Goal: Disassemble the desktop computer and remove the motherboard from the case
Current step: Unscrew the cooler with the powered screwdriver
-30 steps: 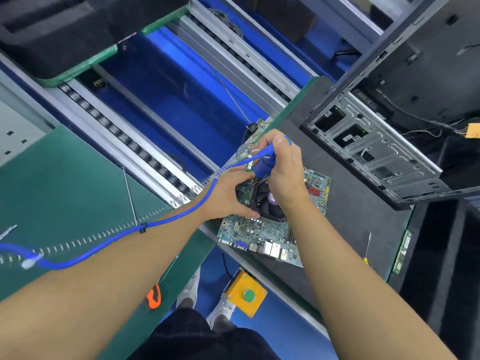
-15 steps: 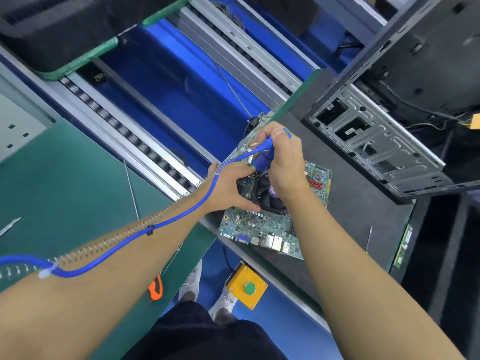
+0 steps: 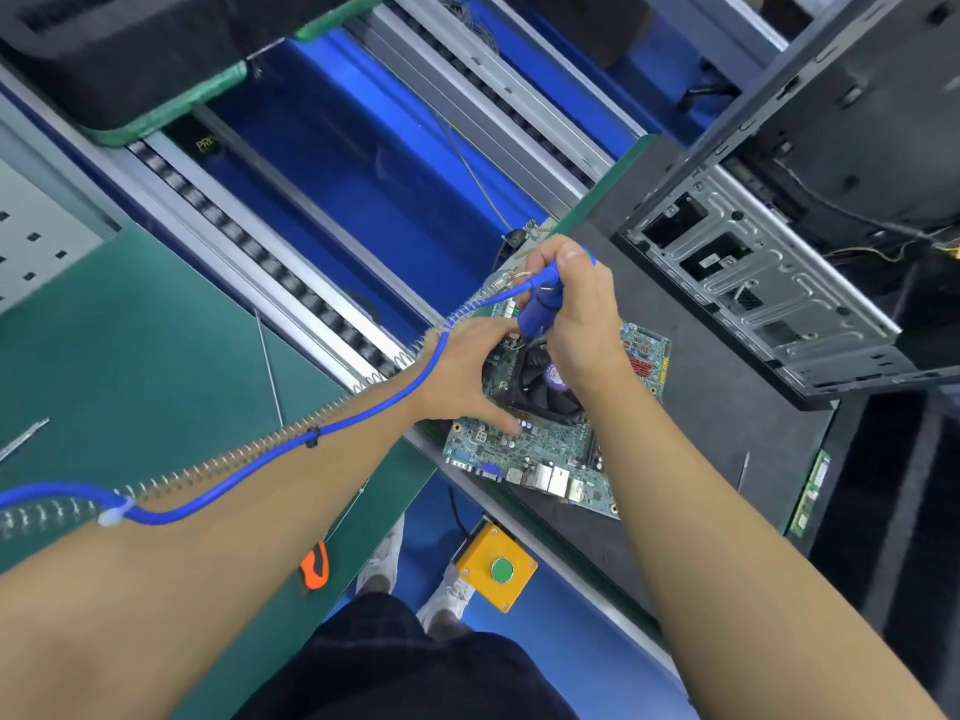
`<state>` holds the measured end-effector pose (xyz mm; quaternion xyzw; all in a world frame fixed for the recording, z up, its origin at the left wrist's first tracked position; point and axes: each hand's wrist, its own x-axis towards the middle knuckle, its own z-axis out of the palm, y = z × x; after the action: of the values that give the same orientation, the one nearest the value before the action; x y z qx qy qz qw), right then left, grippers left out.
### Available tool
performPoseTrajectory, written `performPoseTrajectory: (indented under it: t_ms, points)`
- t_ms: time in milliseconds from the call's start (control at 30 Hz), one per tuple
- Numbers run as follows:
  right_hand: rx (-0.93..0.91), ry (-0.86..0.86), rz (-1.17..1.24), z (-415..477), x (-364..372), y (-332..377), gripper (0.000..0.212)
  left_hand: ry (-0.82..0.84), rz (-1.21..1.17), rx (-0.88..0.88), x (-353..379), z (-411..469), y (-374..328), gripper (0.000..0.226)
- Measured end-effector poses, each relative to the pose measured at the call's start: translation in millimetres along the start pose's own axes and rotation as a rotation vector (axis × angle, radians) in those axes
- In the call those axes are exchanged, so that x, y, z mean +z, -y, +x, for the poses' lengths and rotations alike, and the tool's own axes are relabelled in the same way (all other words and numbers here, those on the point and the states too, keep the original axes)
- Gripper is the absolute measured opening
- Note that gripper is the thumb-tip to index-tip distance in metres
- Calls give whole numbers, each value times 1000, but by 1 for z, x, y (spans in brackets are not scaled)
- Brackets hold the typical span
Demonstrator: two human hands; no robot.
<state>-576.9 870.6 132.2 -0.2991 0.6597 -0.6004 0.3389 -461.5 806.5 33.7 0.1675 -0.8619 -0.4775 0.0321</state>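
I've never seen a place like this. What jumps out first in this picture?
At the centre, the right hand grips a blue screwdriver pointed down at the fan of a green motherboard, while the left hand rests on the board. An open computer case stands at upper right, and a yellow box with a green button sits at bottom centre.

Factory line, glossy blue floor [image 3: 571, 621], grey aluminium conveyor rails [image 3: 223, 220] with roller chains running diagonally, green bench mat [image 3: 130, 356] at left, grey perforated panel [image 3: 31, 236] at the left edge, yellow button box [image 3: 496, 571] under the bench edge, even bright light.
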Motion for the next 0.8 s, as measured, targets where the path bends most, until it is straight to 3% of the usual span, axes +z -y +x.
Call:
performPoseTrajectory:
  t_ms: [200,300,600,800]
  points:
    - [15,-5,12,2,4,2,50,-46,5,-34,3,5,6,98]
    - [6,-15,44,0,3,-1,44,-52,-15,-22,3,5,6,97]
    - [-4,-41,34,0,5,-2,53,-96,-19,-56,11,8,6,105]
    - [3,-57,-14,0,5,0,33,-107,-65,-51,15,8,8,104]
